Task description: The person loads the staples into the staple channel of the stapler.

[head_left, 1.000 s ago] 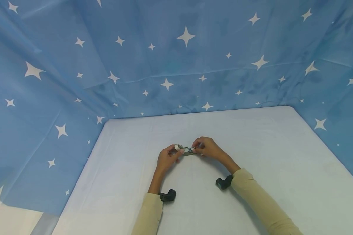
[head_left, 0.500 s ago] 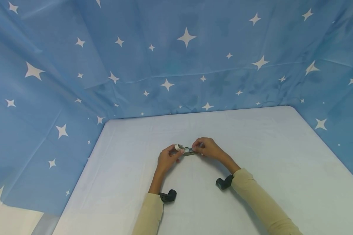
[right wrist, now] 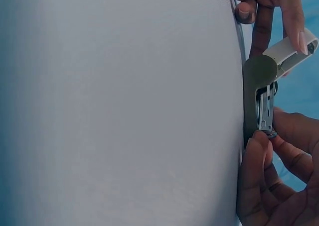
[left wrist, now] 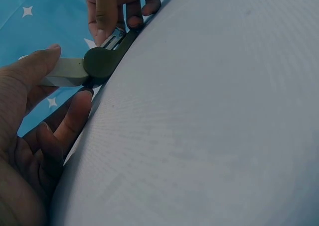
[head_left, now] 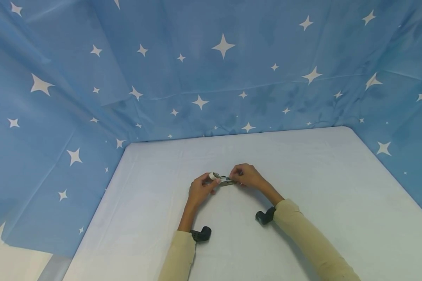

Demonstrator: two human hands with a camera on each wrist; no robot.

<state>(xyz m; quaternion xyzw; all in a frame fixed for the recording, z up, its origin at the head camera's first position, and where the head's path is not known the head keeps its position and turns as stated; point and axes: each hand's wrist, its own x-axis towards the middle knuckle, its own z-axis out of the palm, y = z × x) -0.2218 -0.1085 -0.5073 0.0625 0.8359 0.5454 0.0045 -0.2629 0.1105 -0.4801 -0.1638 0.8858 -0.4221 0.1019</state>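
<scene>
An opened stapler (head_left: 227,182) lies on the white table between my hands, its dark green base (right wrist: 252,102) down on the cloth. The pale top cover (left wrist: 70,70) is swung up and back. My left hand (head_left: 199,190) grips that cover, thumb on one side and fingers below. The metal staple channel (right wrist: 266,106) is exposed above the base. At its front end my right hand (head_left: 247,176) pinches with thumb and fingertips, seen low in the right wrist view. Whether a strip of staples sits between those fingertips is hidden.
The white tabletop (head_left: 232,242) spreads around both hands. A blue star-patterned curtain (head_left: 211,78) stands along the table's back and sides. Dark wrist cameras (head_left: 201,233) are strapped at both cuffs.
My right wrist has shifted slightly left and up, and the fingertips now cover a pale bit that showed beside them earlier. The left hand and stapler stay put.
</scene>
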